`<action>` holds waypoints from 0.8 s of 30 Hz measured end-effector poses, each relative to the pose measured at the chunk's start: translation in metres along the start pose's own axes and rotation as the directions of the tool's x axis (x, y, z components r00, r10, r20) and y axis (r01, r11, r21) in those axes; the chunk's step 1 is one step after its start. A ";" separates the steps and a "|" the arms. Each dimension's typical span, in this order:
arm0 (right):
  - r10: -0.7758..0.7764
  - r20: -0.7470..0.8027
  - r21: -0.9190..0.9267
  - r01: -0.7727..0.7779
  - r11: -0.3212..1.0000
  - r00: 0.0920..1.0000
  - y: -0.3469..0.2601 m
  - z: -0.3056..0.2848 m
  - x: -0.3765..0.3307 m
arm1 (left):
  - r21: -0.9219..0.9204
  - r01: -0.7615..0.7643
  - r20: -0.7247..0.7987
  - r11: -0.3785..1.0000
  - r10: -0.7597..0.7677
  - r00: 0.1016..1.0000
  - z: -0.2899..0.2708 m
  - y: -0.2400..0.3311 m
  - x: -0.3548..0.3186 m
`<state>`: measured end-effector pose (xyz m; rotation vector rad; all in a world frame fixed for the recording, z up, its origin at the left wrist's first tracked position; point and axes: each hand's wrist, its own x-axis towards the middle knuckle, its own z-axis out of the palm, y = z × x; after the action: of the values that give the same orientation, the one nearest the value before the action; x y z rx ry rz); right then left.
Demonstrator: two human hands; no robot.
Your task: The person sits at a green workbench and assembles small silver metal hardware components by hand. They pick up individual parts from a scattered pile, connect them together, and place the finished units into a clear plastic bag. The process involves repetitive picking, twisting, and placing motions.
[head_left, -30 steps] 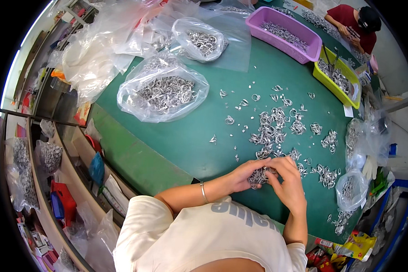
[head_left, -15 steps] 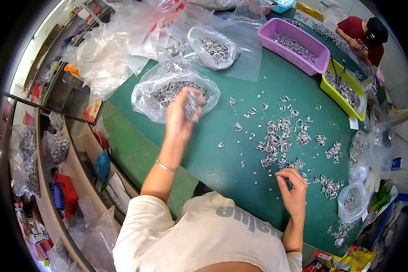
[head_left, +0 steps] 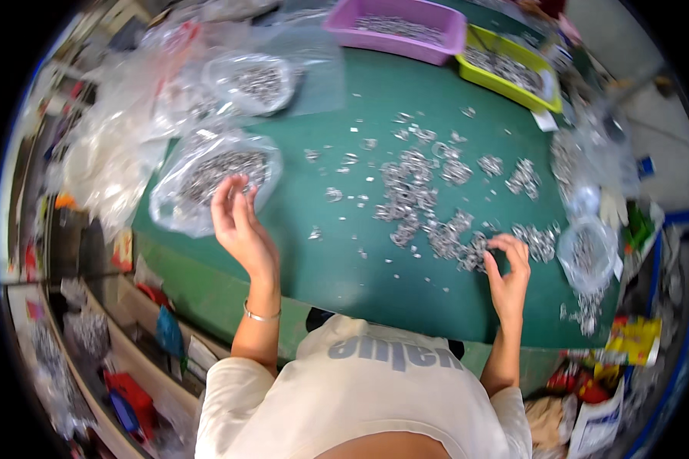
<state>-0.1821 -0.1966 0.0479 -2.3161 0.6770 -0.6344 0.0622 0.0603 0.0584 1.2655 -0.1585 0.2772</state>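
My left hand [head_left: 245, 229] is at the near edge of a clear plastic bag [head_left: 164, 203] filled with small silver-coloured metal rings [head_left: 226, 170]. Its fingers are curved and apart, and I see nothing held in them, though motion blurs the picture. On the right, my right hand [head_left: 511, 277] hovers by the near end of a loose heap of the same rings [head_left: 448, 241]. Thumb and fingers are bent with a gap between them; whether a fingertip touches a ring I cannot tell. Several smaller ring clusters [head_left: 524, 177] and tiny pale bits lie around the heap.
The green table [head_left: 314, 268] bears a purple basket [head_left: 448, 47] and a yellow-green basket [head_left: 513, 93] of metal pieces at the far side. A second bag of rings [head_left: 256, 83] sits far left. Another small bag [head_left: 587, 249] lies at the right edge. Shelves with bags stand left.
The clump of rings in my left hand is gone from it; the hand is now at the bag's near side. The view has shifted, and my right hand remains beside the heap.
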 end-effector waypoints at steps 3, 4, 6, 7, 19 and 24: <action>0.096 -0.031 -0.296 -0.101 0.950 0.995 0.015 -0.010 -0.015 | 0.251 0.041 0.539 0.967 -0.174 0.824 0.023 -0.011 -0.042; 0.143 -0.038 -0.392 -0.146 0.908 0.989 0.020 -0.006 -0.021 | 0.301 -0.151 0.707 0.942 -0.115 0.698 0.038 -0.013 -0.054; 0.201 -0.077 -0.491 -0.212 0.845 0.977 0.031 0.005 -0.032 | 0.276 -0.374 0.894 0.886 -0.094 0.437 0.072 -0.015 -0.083; 0.242 -0.075 -0.485 -0.248 0.839 0.967 0.030 0.010 -0.034 | 0.249 -0.399 0.934 0.883 -0.110 0.340 0.087 -0.016 -0.096; 0.046 -0.225 -0.164 -0.085 0.983 0.973 0.037 0.000 -0.027 | 0.186 -0.719 0.974 0.670 -0.030 0.224 0.101 -0.064 -0.103; -0.129 -0.137 -0.312 0.080 0.947 0.982 0.055 -0.003 0.013 | 0.253 -0.630 0.884 0.734 0.089 0.459 0.085 -0.069 -0.077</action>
<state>-0.1902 -0.2422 0.0155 -2.6223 0.7735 -0.8157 0.0115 -0.0487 -0.0010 1.8834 -1.3299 0.0653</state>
